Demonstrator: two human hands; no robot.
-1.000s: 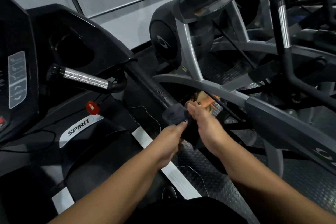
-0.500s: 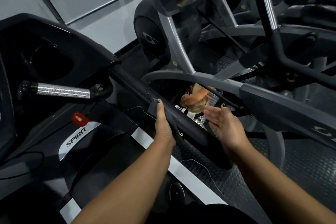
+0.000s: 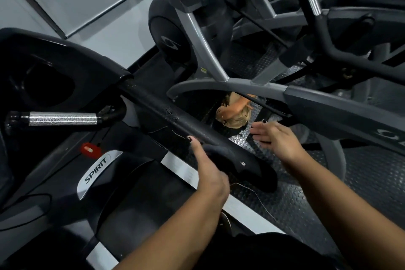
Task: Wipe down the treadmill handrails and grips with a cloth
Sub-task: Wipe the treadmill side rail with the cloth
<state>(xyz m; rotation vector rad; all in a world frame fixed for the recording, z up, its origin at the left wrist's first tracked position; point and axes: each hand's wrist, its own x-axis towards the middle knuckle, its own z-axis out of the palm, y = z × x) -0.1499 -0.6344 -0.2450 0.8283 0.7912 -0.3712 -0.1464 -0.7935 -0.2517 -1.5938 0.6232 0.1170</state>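
The treadmill's black right handrail (image 3: 157, 109) runs diagonally from the console down toward me. A dark grey cloth (image 3: 215, 149) is draped over the rail near its lower end. My left hand (image 3: 206, 166) presses the cloth against the rail's near side, thumb pointing up along the rail. My right hand (image 3: 276, 138) hovers open on the rail's far side, palm turned toward the rail, holding nothing. A silver pulse grip (image 3: 62, 118) sticks out sideways under the console.
The treadmill deck with the SPIRIT label (image 3: 96, 169) and a red safety key (image 3: 89, 149) lies at left. An elliptical machine's grey frame (image 3: 241, 85) stands close on the right over studded rubber flooring (image 3: 361, 173). A person's head (image 3: 234, 114) shows low between the machines.
Both hands held the cloth bunched at the rail a second ago. My right hand has let go and drawn away, while my left hand has laid the cloth on the rail.
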